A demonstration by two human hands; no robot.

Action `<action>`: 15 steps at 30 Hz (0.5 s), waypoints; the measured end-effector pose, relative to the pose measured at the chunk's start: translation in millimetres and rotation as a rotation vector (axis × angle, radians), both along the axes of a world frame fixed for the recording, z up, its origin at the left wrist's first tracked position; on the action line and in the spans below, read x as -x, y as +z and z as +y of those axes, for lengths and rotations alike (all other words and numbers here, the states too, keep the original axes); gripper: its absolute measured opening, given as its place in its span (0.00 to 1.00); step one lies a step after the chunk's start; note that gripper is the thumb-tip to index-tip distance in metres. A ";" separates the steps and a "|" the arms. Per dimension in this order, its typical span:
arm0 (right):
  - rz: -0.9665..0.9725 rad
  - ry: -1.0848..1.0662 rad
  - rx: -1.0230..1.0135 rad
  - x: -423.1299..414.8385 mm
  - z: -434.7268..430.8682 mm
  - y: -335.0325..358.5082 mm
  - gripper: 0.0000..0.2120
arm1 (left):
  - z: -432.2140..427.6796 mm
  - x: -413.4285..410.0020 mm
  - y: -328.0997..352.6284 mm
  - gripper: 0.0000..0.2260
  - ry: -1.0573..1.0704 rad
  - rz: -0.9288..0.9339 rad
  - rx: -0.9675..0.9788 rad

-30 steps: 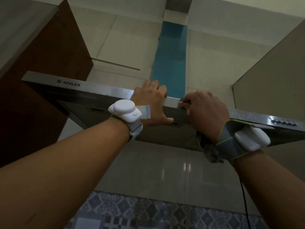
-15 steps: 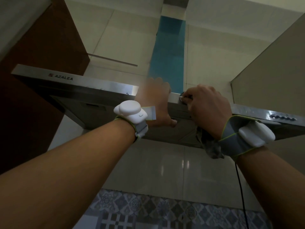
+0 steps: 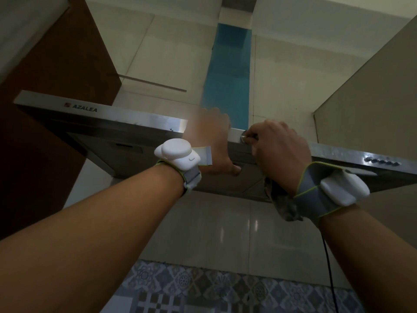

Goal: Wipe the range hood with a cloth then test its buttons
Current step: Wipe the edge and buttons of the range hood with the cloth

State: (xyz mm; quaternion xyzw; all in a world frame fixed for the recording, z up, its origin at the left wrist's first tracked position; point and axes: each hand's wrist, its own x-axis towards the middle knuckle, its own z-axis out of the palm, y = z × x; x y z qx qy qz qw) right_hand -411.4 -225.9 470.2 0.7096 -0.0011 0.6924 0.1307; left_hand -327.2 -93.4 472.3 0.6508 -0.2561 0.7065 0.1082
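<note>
The hood (image 3: 112, 119) runs across the view, seen from below, with its steel front strip facing the camera and the AZALEA mark (image 3: 84, 108) near its left end. The left hand (image 3: 212, 143) clasps the middle of that strip: blurred fingers lie over the top edge and the thumb presses up under the hood. Just right of it on the same strip, the right hand (image 3: 277, 150) is curled tight, its fingertips pinching at a small shiny disc (image 3: 243, 138) on the strip. The cloth (image 3: 284, 205), grey and crumpled, hangs from under this hand's palm, below the hood's underside, so the lower fingers seem clamped on it. The buttons (image 3: 381, 162) sit in a row at the hood's right end, well apart from both hands. Each wrist wears a white pod on a grey band (image 3: 316, 195). Behind the hood a blue strip (image 3: 228, 71) climbs the wall. A brown cabinet (image 3: 56, 64) stands left of the hood. Below it a black cable (image 3: 329, 267) hangs over patterned tiles (image 3: 203, 290).
</note>
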 end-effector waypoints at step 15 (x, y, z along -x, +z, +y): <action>0.017 -0.002 -0.034 5.7 1.3 6.6 0.10 | -2.4 4.1 0.7 0.40 0.012 0.035 0.012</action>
